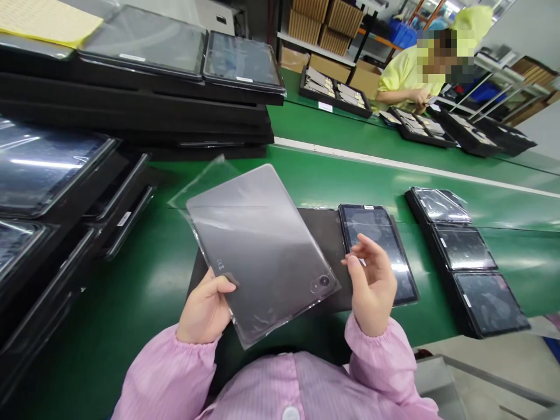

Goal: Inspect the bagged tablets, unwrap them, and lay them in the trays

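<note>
My left hand (205,309) grips the near left edge of a grey tablet (258,245) in a clear plastic bag, back side up, its camera at the lower right corner. The tablet is held tilted above a dark mat (324,233) on the green table. My right hand (371,280) hovers just right of the tablet, fingers loosely spread and holding nothing. Under that hand lies another bagged tablet (371,233), screen up, on the mat.
Stacked black trays (131,111) of tablets fill the left and far left. A black tray (468,262) with three bagged tablets lies at the right. Across the green conveyor (350,175), a person in yellow (411,76) works over more trays. Cardboard boxes stand behind.
</note>
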Tool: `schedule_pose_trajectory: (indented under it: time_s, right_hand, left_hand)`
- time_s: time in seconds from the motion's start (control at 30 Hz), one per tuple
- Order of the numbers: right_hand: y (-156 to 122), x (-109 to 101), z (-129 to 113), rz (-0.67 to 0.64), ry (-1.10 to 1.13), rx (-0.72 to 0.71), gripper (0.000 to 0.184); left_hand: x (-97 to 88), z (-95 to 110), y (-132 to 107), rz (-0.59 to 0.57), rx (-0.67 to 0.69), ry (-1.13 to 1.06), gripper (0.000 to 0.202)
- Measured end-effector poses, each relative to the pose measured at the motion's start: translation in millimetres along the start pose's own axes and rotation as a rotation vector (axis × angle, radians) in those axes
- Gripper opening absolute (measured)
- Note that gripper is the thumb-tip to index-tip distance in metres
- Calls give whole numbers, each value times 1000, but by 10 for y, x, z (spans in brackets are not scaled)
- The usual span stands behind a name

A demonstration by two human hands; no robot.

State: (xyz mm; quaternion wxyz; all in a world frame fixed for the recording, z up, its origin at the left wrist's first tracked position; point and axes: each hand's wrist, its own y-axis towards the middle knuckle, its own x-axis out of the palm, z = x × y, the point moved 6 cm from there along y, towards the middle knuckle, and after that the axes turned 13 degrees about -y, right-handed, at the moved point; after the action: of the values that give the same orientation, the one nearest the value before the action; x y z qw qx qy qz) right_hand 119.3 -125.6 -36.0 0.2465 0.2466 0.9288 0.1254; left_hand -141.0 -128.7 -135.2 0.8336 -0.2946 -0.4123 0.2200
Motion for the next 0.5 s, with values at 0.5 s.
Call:
schedule_pose_trajectory:
  time_s: [0.5]
  right_hand:
    - [-596, 120, -669, 15, -138, -685, 46]
  left_hand:
    - [416, -188, -294, -438, -117, 159, 50]
